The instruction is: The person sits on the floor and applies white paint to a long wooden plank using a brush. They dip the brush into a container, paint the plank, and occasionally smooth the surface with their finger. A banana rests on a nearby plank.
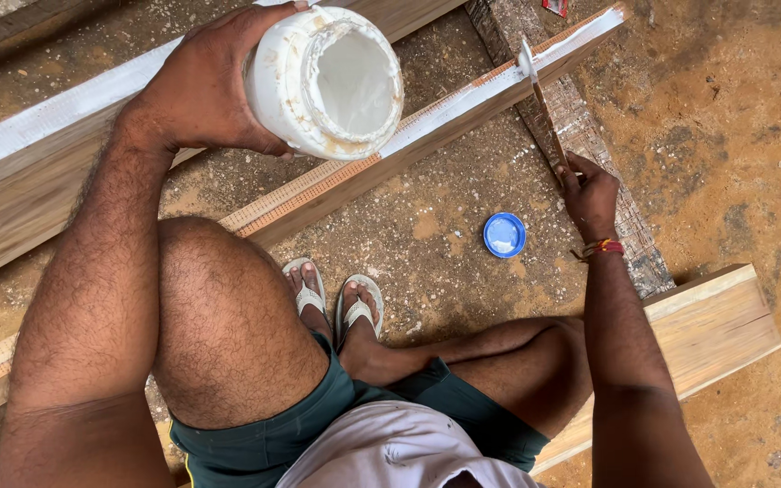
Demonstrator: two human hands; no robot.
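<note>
Putty [499, 77] lies white along the edge of the plank [345, 181] that runs from centre to upper right of the frame; the lower left stretch is bare, so roughly half looks coated and half is left. Right hand [589, 194], right of centre, has its grip closed round the handle of a knife [540, 99] whose blade tip rests on the white strip. Left hand [205, 86], upper left, wraps its grip round an open white tub [327, 81], tilted, with paste inside. Blue lid [504, 235] lies on the dirt floor [725, 136] just below the knife hand. A second plank [29, 154] at far left is coated white too.
</note>
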